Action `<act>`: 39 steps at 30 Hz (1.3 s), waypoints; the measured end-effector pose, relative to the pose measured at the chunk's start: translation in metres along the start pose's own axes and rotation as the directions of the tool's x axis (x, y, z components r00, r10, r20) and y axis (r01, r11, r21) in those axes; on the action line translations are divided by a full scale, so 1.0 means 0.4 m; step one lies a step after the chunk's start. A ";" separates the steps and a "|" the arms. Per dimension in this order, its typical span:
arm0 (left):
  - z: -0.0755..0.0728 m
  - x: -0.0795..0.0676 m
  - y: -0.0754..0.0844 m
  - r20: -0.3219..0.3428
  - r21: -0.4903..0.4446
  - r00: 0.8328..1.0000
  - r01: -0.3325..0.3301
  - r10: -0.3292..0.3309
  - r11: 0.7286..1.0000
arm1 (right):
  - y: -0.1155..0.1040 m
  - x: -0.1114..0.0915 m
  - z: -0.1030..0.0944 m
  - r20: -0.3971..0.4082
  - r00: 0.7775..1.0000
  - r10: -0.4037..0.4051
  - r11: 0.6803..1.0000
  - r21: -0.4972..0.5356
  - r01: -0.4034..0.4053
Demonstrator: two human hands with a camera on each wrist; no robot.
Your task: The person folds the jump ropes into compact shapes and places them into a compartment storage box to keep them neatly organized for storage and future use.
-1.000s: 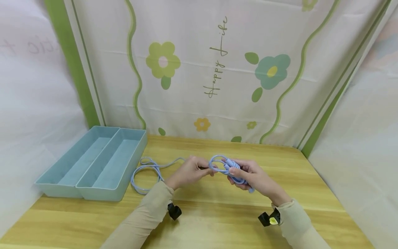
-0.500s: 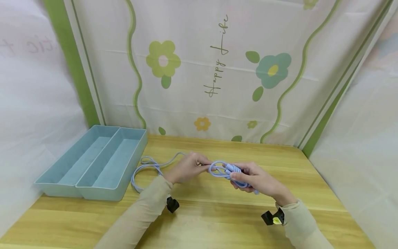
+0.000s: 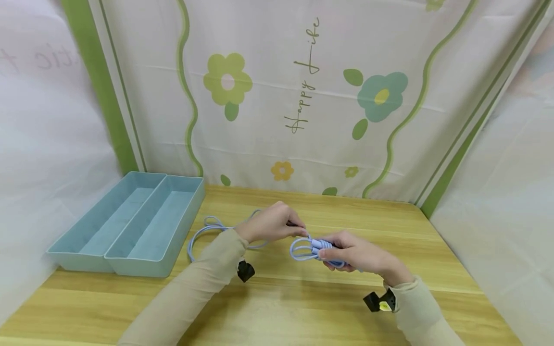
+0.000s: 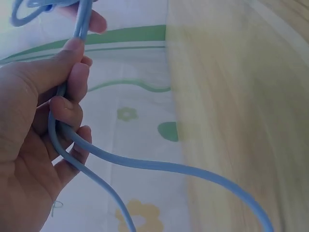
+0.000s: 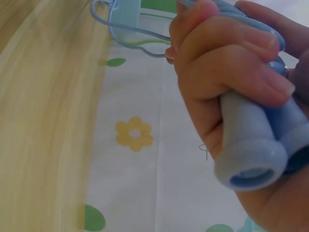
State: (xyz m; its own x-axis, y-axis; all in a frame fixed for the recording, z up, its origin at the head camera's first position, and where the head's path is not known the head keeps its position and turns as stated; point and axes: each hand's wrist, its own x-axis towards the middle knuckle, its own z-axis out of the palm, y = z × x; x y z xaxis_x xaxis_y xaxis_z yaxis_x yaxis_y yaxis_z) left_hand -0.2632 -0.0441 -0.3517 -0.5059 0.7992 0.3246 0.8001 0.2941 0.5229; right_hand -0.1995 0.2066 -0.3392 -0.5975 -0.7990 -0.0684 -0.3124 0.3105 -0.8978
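A light blue jump rope is shared between my two hands above the table. My right hand [image 3: 361, 254] grips its two handles [image 5: 248, 150] side by side, with rope wound around them in several turns [image 3: 324, 246]. The handles' flared ends stick out below the fingers in the right wrist view. My left hand [image 3: 274, 223], just left of the bundle, pinches a doubled length of the rope [image 4: 159, 165] between thumb and fingers. From there two loose strands run down, and the slack rope [image 3: 192, 245] lies in loops on the table, partly hidden behind the left forearm.
Two long blue-grey bins [image 3: 138, 268] stand side by side on the left of the wooden table [image 3: 303, 307], with the slack rope close to the nearer one. A printed fabric curtain [image 3: 259, 144] rises behind the table, with more cloth at both sides.
My left hand has moved up and slightly right, drawing the rope over the far side of the bundle. The slack loops on the table have shifted. My right hand keeps its grip, moving slightly right.
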 end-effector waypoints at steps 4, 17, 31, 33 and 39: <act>-0.004 0.016 0.016 0.032 0.077 0.999 0.007 -0.009 0.997 | 0.004 0.010 0.010 -0.023 0.998 0.052 0.997 -0.055 -0.053; 0.000 0.031 0.089 -0.001 0.407 0.998 -0.053 0.059 0.912 | 0.017 0.034 0.044 -0.176 0.981 0.084 0.966 -0.227 -0.124; 0.051 0.027 0.127 -0.199 0.747 0.920 -0.080 0.338 0.660 | 0.007 0.043 0.052 -0.445 0.889 0.111 0.979 -0.104 -0.174; 0.061 0.023 0.129 -0.213 0.747 0.913 -0.078 0.349 0.660 | 0.008 0.042 0.052 -0.469 0.877 0.105 0.981 -0.093 -0.168; 0.082 0.008 0.128 -0.267 0.682 0.895 -0.086 0.357 0.726 | 0.005 0.032 0.044 -0.512 0.854 0.099 0.991 -0.024 -0.129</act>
State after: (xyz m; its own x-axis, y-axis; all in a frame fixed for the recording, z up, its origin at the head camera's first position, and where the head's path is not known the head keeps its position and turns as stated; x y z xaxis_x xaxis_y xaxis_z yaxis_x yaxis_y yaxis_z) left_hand -0.2132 -0.0091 -0.3496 -0.2534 0.6801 0.6880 0.8445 0.5023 -0.1855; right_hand -0.1949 0.1878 -0.3497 -0.9187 -0.3877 0.0753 -0.2501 0.4235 -0.8707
